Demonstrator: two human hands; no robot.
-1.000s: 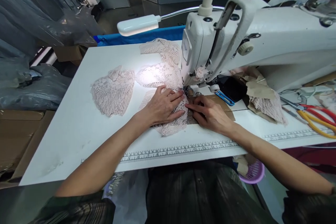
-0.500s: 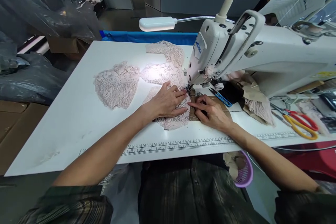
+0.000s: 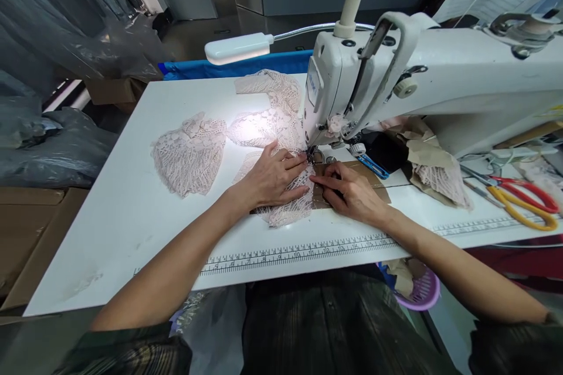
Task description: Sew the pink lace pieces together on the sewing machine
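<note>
A pale pink lace piece (image 3: 288,208) lies under the needle of a white sewing machine (image 3: 396,76) on a white table (image 3: 132,205). My left hand (image 3: 272,179) rests flat on the lace, fingers spread, fingertips close to the presser foot. My right hand (image 3: 349,190) lies just right of it, fingers drawn together and pressing the lace edge onto a brown paper strip (image 3: 373,179). A second lace piece (image 3: 189,152) lies to the left. More lace (image 3: 272,105) trails behind the machine under the lamp light.
A white gooseneck lamp (image 3: 237,47) hangs over the table. Blue thread snips (image 3: 373,164) lie by the machine base. Red and yellow scissors (image 3: 523,202) sit at the right with crumpled paper and lace (image 3: 433,167). A ruler strip (image 3: 299,252) runs along the front edge. A purple basket (image 3: 422,290) hangs below.
Both hands stay on the lace at the needle, almost unmoved. The camera view has shifted slightly.
</note>
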